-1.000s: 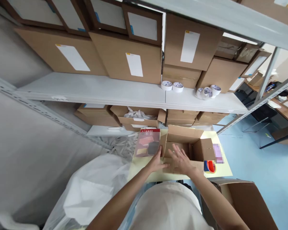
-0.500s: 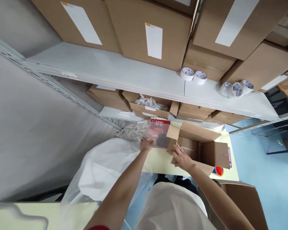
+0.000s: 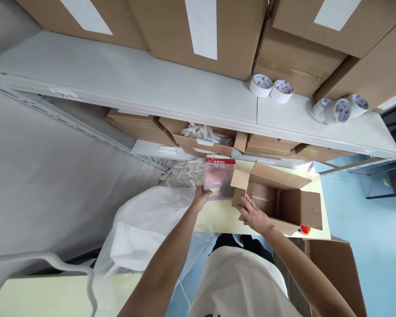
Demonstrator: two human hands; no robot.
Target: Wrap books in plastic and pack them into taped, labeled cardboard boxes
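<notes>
My left hand (image 3: 201,197) grips the lower left corner of a wrapped book (image 3: 219,178), thumb on top. The book has a red band with white lettering along its far edge and a pinkish and grey cover beneath shiny clear film. It lies just left of an open cardboard box (image 3: 310,210), whose flaps stand outward and whose visible inside is bare. At the near left corner of this box, my right hand (image 3: 253,215) holds the left wall, with its fingers over the edge. The fingertips are partly hidden there.
Beyond the pale yellow table (image 3: 218,218) stands a white shelf (image 3: 152,92) with large cartons and tape rolls (image 3: 261,85). White strips (image 3: 181,173) are heaped behind the table. A white plastic bag (image 3: 141,233) hangs at left; a large open carton (image 3: 336,268) stands near right.
The head view has tilted down, so the shelf sits higher in the picture. Both hands keep their places on the wrapped book and the cardboard box, with little visible movement.
</notes>
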